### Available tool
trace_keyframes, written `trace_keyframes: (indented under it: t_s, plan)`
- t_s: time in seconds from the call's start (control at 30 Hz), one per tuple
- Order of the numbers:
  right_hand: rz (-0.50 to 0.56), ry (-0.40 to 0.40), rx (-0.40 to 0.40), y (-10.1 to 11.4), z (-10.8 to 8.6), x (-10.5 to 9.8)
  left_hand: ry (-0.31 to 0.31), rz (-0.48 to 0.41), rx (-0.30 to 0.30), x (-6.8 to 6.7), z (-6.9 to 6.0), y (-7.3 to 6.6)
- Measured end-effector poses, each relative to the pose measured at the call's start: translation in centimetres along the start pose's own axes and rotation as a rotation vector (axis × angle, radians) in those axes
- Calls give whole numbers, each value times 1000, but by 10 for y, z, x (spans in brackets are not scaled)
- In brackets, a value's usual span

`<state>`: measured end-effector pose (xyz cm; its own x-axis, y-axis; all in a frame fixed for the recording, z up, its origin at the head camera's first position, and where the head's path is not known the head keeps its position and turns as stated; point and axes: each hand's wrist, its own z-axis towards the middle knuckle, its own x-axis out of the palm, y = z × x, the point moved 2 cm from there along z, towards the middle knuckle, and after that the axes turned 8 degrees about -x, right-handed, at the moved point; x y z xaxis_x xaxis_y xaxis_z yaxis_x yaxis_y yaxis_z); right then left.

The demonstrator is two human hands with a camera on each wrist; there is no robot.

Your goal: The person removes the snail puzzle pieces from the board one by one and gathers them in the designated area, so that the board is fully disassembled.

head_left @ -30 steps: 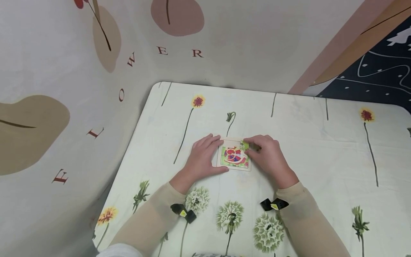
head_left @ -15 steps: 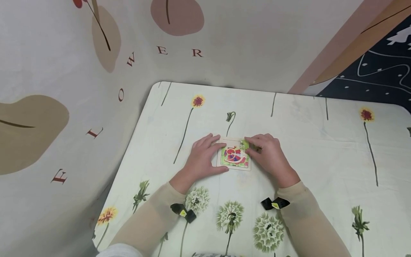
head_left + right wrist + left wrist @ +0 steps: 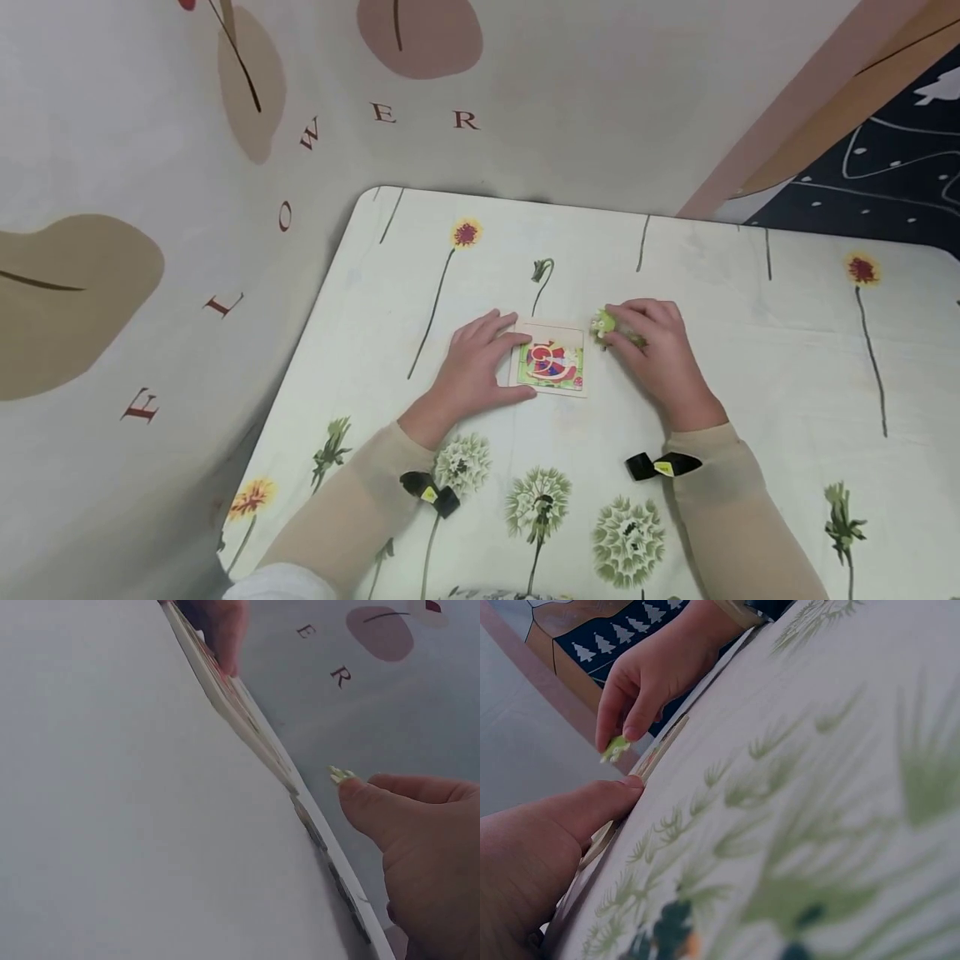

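A square, pale wooden puzzle board [image 3: 558,333] lies flat, its near portion filled with a picture in red, purple, white and green, its far strip bare wood. The person's left hand [image 3: 468,367] touches the board's left side, thumb at the near edge. Just beyond its right edge, raised and apart from it, the right hand [image 3: 663,358] pinches a small lime-green puzzle piece [image 3: 602,322] with whitish markings.

The table [image 3: 750,375] presents a white, flower-printed top with rounded far corners; dandelion heads [image 3: 538,497] are printed towards the near side, with yellow-and-red blooms [image 3: 467,233] elsewhere. Lying flat directly on it, near the middle, is a pale-framed puzzle board [image 3: 555,336].
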<state>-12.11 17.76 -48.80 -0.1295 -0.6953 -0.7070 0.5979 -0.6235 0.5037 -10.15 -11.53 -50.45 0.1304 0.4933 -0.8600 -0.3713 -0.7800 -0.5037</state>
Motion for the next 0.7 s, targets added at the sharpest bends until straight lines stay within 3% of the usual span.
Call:
trace_keyframes:
  t_s: [0.3,0.7]
  plan:
    - [-16,-31,94,-22,-13,-19,-3,-1,-4,0,0,2]
    - [-14,-27,150,-43,-43,-50,10,18,-10,1,0,-1]
